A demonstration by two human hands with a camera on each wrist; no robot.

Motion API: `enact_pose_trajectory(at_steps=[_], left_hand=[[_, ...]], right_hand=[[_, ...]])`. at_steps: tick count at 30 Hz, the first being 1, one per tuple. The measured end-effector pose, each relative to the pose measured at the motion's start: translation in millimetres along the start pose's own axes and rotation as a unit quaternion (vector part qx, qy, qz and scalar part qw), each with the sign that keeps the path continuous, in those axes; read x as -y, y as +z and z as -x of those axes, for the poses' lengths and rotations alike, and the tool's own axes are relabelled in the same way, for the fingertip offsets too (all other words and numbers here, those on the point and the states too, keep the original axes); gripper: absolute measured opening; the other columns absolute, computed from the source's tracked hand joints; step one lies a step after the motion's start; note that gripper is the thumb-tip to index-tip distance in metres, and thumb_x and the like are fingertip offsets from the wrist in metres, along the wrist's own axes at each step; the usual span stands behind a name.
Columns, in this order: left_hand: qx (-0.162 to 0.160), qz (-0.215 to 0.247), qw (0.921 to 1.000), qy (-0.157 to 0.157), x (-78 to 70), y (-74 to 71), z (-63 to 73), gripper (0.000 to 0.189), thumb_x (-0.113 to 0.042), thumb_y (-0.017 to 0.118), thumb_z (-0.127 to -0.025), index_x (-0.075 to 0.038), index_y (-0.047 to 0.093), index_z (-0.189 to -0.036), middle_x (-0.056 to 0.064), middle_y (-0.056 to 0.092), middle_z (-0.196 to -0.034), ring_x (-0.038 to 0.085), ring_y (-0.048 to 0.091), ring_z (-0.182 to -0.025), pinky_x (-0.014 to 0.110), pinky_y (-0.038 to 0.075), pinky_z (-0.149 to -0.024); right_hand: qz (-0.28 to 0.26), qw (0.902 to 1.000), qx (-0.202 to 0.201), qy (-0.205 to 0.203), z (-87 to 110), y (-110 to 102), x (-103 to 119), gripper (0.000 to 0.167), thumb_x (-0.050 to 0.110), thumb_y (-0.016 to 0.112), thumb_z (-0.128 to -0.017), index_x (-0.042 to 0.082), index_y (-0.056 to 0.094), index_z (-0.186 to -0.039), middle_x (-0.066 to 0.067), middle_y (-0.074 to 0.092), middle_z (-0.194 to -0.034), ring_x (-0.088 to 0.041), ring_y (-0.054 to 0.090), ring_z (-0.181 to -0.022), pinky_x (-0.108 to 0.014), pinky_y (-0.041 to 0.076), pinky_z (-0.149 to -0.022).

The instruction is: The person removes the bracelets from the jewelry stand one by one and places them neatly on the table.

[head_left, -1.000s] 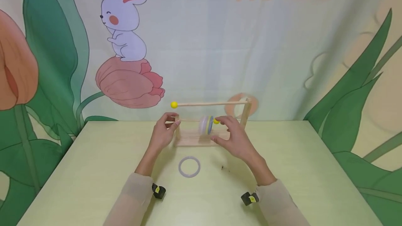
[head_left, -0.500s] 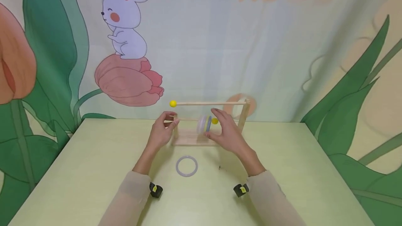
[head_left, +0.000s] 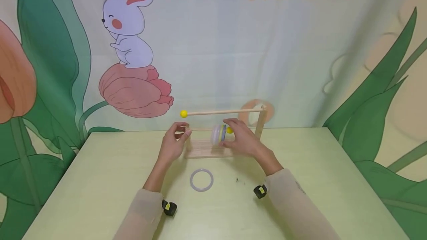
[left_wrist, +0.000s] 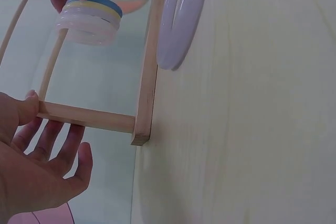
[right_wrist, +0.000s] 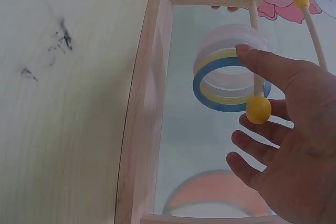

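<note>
A wooden rack (head_left: 208, 153) stands on the table, with two horizontal rods ending in yellow balls. My left hand (head_left: 172, 143) grips the top of its short post (left_wrist: 86, 116), thumb on one side and fingers on the other. Several coloured rings (right_wrist: 231, 59), blue, yellow and pale purple to pink, hang together on the lower rod (left_wrist: 52, 66) near its yellow ball (right_wrist: 258, 109). Around the rings' edge, my right hand (head_left: 245, 140) holds them with the thumb on the near side; its index fingertip is partly hidden behind the rod. The upper rod (head_left: 223, 112) carries no rings.
A loose pale purple ring (head_left: 201, 180) lies flat on the table in front of the rack. Small dark marks (right_wrist: 64, 38) show on the tabletop to its right. Behind the table hangs a printed curtain (head_left: 213, 47) with a rabbit and tulips.
My right hand has moved left from beside the yellow ball and closed around the rings. The left hand keeps its grip on the post. The rings stay about in place.
</note>
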State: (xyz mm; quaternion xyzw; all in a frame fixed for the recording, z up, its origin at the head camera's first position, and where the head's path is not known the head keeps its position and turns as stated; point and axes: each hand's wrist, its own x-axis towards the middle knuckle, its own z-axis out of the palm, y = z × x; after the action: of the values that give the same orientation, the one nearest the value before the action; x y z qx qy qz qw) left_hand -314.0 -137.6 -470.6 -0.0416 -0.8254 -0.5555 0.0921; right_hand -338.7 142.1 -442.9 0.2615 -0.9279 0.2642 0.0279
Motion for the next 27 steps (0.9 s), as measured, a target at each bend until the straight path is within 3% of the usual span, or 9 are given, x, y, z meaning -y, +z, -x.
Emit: enact_pose_trajectory(at_steps=[9,27], left_hand=[[0.001,-0.003,1.0000,-0.002,2.4,2.9,-2.7,0.033,-0.027,0.067,-0.107,-0.017,0.062,-0.138,0.015,0.066,-0.134,0.040,0.066,-0.122,0.052,0.053,-0.105],[-0.002,-0.004,1.0000,-0.001,-1.5,0.3,0.6,0.033,-0.028,0.066,-0.108,-0.016,0.061,-0.138,0.014,0.065,-0.134,0.041,0.064,-0.125,0.054,0.052,-0.106]], right_hand=[[0.019,0.9996,0.021,0.008,-6.8,1.9,3.9,0.082,0.032,0.084,-0.094,-0.003,0.044,-0.157,-0.022,0.048,-0.156,-0.041,0.048,-0.141,-0.051,0.044,-0.115],[0.009,0.9994,0.002,0.032,-4.7,6.3,3.1,0.083,0.035,0.085,-0.092,-0.001,0.045,-0.156,-0.020,0.054,-0.145,-0.034,0.055,-0.126,-0.048,0.049,-0.107]])
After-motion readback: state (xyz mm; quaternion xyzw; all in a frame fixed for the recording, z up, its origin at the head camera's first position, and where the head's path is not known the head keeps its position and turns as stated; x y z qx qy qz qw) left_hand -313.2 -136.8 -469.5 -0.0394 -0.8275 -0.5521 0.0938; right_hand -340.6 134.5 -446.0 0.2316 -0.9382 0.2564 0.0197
